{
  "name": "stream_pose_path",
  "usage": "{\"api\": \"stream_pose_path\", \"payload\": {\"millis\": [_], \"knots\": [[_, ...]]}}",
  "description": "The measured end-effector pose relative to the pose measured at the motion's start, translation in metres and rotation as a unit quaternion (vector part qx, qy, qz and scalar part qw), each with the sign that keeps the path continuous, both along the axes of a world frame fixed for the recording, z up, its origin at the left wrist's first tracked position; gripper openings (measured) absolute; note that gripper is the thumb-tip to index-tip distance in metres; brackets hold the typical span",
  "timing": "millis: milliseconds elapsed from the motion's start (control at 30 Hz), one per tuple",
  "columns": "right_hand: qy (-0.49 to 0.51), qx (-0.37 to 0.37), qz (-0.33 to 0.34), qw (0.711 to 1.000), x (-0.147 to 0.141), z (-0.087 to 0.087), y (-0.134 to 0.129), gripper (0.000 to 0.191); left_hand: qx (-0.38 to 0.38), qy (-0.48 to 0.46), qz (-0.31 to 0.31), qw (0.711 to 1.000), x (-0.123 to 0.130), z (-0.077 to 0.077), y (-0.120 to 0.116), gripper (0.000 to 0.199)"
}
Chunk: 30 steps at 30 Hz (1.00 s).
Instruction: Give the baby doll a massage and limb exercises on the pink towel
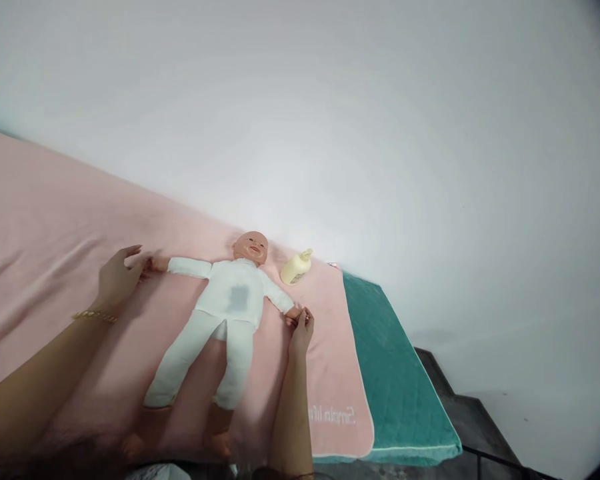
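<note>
A baby doll (233, 287) in a white top and white trousers lies on its back, its arms spread wide and its bare feet towards me. My left hand (120, 277), with a gold bracelet at the wrist, grips the doll's hand (159, 264) at the left between thumb and fingers. On the other side, my right hand (303, 330) pinches the doll's other hand (293, 313) with its fingertips. A grey patch marks the front of the top. Beside the doll's head, a pale yellow pump bottle (295, 268) lies tilted.
Under the doll is a pink blanket (335, 360) with white lettering near its corner. It covers part of a green mattress (400, 373). A white wall (380, 167) runs along the far side. A dark frame (480, 427) shows at the lower right.
</note>
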State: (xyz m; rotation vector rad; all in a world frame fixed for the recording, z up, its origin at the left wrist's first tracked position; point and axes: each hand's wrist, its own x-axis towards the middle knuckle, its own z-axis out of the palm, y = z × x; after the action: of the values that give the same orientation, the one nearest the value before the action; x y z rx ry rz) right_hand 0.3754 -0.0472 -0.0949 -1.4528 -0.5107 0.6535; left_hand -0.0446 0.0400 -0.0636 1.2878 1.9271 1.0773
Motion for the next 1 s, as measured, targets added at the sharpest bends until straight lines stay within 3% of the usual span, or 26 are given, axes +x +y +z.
{"api": "stream_pose_path", "payload": {"millis": [133,233,467,567,800,900,1000], "knots": [[-0.006,0.007,0.01,1.0,-0.001,0.001,-0.002,0.072,0.007,0.044,0.009,0.999,0.0,0.006,-0.028,0.056],[-0.01,0.015,0.02,1.0,-0.002,0.002,-0.004,0.07,-0.006,0.054,-0.037,0.998,0.004,0.003,-0.062,0.051],[-0.021,0.036,0.031,0.999,-0.004,-0.003,-0.004,0.055,0.0,0.048,-0.176,0.983,0.016,-0.034,-0.174,0.051],[-0.026,0.032,0.029,0.999,-0.001,-0.008,-0.002,0.053,-0.012,0.058,-0.225,0.973,0.014,-0.04,-0.209,0.05],[-0.05,0.027,0.035,0.998,0.004,-0.016,0.002,0.048,-0.073,0.168,-0.314,0.931,0.025,-0.021,-0.236,0.075],[-0.061,0.024,0.037,0.997,0.004,-0.017,0.002,0.049,-0.059,0.188,-0.331,0.923,0.03,-0.03,-0.241,0.078],[-0.067,0.027,0.039,0.997,0.004,-0.015,0.0,0.054,-0.003,0.139,-0.293,0.946,0.028,-0.049,-0.247,0.056]]}}
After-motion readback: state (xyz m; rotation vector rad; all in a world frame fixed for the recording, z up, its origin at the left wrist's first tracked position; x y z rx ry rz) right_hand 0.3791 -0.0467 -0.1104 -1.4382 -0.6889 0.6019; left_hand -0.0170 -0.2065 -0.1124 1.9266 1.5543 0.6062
